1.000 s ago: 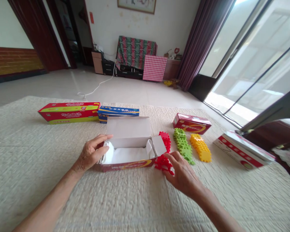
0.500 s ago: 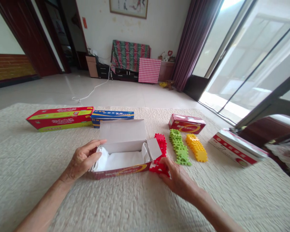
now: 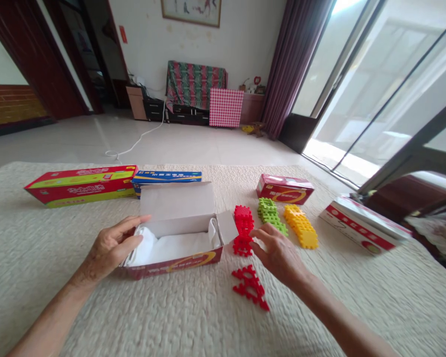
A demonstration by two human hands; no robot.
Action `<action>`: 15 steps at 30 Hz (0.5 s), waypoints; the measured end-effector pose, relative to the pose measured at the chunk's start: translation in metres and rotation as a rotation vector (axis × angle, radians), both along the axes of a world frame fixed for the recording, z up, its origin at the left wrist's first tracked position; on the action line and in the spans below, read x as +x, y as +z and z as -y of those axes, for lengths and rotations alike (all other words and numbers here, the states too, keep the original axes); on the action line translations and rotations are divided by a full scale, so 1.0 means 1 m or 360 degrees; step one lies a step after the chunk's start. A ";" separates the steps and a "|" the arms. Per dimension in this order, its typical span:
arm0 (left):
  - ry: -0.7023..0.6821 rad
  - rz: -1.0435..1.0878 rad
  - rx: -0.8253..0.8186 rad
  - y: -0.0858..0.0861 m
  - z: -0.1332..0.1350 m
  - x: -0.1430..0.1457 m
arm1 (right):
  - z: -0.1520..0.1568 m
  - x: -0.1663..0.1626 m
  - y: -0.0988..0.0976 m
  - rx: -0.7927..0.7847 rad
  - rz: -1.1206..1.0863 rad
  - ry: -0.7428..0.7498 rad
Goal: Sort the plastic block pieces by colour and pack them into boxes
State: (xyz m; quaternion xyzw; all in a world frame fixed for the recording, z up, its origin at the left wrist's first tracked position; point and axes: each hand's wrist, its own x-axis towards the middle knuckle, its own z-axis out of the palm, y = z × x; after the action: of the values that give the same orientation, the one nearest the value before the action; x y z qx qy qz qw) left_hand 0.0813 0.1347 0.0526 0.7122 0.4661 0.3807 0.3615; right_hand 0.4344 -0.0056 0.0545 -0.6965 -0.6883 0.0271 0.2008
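Note:
My left hand (image 3: 109,246) rests against the left end of an open red box (image 3: 178,261) lined with white plastic, fingers loosely spread, thumb pointing over the rim. My right hand (image 3: 278,253) hovers just right of the box, fingers apart and reaching toward a row of red waffle blocks (image 3: 243,224). It holds nothing. Two joined red blocks (image 3: 250,286) lie loose on the cloth below that hand. A green row (image 3: 270,215) and a yellow row (image 3: 302,226) lie further right.
A cream quilted cloth (image 3: 40,258) covers the table. At the back lie a long red-and-yellow box (image 3: 80,184), a blue box (image 3: 167,176) and a small red box (image 3: 284,189). Another red-and-white box (image 3: 364,226) sits at the right edge.
My right hand had red blocks under its fingers beside the box's right end. It has let go of them; they now lie on the cloth nearer me, and the hand has lifted toward the red row.

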 end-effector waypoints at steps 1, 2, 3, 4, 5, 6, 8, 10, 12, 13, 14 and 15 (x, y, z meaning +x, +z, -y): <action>-0.0003 0.0004 -0.0008 0.000 0.000 0.000 | -0.005 -0.002 -0.002 0.0020 0.0086 -0.0019; -0.0012 0.0008 -0.0022 -0.001 0.000 0.000 | -0.009 -0.005 -0.004 0.0029 0.0163 -0.0033; -0.0022 0.0014 -0.0037 -0.002 0.000 -0.001 | -0.012 -0.008 -0.006 0.0032 0.0228 -0.0049; -0.0034 0.0019 -0.0049 -0.002 0.000 -0.002 | -0.015 -0.010 -0.008 0.0032 0.0280 -0.0066; -0.0044 0.0019 -0.0057 -0.003 -0.001 -0.002 | -0.017 -0.012 -0.009 0.0027 0.0314 -0.0078; -0.0050 0.0016 -0.0061 -0.004 -0.001 -0.003 | -0.018 -0.014 -0.010 0.0022 0.0332 -0.0084; -0.0057 0.0008 -0.0060 -0.006 -0.002 -0.004 | -0.019 -0.014 -0.011 0.0025 0.0338 -0.0088; -0.0064 0.0016 -0.0062 -0.007 -0.003 -0.005 | -0.017 -0.011 -0.010 0.0049 0.0325 -0.0077; -0.0078 0.0055 -0.0073 -0.009 -0.004 -0.005 | -0.012 -0.005 -0.003 0.0107 0.0287 -0.0075; -0.0085 0.0080 -0.0078 -0.010 -0.004 -0.005 | -0.010 -0.001 0.003 0.0158 0.0261 -0.0079; -0.0091 0.0105 -0.0081 -0.011 -0.003 -0.005 | -0.008 0.001 0.011 0.0232 0.0226 -0.0091; -0.0099 0.0130 -0.0078 -0.012 -0.003 -0.004 | -0.008 0.003 0.021 0.0318 0.0186 -0.0105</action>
State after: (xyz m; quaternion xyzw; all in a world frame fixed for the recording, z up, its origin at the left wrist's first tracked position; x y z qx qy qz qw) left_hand 0.0774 0.1375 0.0411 0.7011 0.4378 0.3864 0.4092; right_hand 0.4370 0.0019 0.0753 -0.6957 -0.6748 -0.0891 0.2295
